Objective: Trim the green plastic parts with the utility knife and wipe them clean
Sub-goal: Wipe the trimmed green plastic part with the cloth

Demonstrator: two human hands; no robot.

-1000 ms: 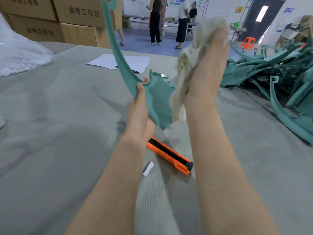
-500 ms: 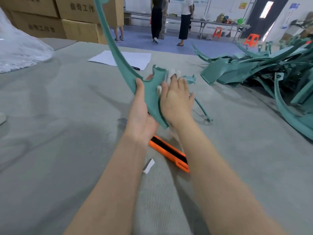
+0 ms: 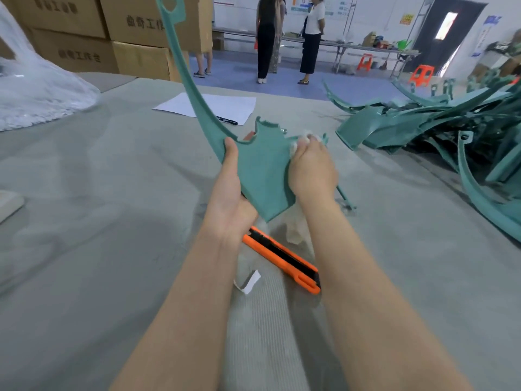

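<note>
Green plastic part (image 3: 262,176) upright, white cloth (image 3: 304,138) against it; orange utility knife (image 3: 282,259) lies below.

L: mat (image 3: 84,221) free | R: parts pile (image 3: 423,128) blocks | centre: knife (image 3: 282,259)

Large workshop hall under even, cool light. In front, a wide work surface (image 3: 84,221) covered in grey felt-like cloth. Far left, stacked brown cardboard boxes (image 3: 135,26) printed with dark characters; below them a heap of clear plastic film (image 3: 36,88). Beyond the surface, blue floor (image 3: 282,86) and a white wall (image 3: 352,15) hung with small posters. Along that wall a long metal table (image 3: 352,46), with orange stools (image 3: 421,74) near it. Far right, a dark door (image 3: 462,32) with a bright narrow pane. People (image 3: 265,38) standing by the table.
</note>
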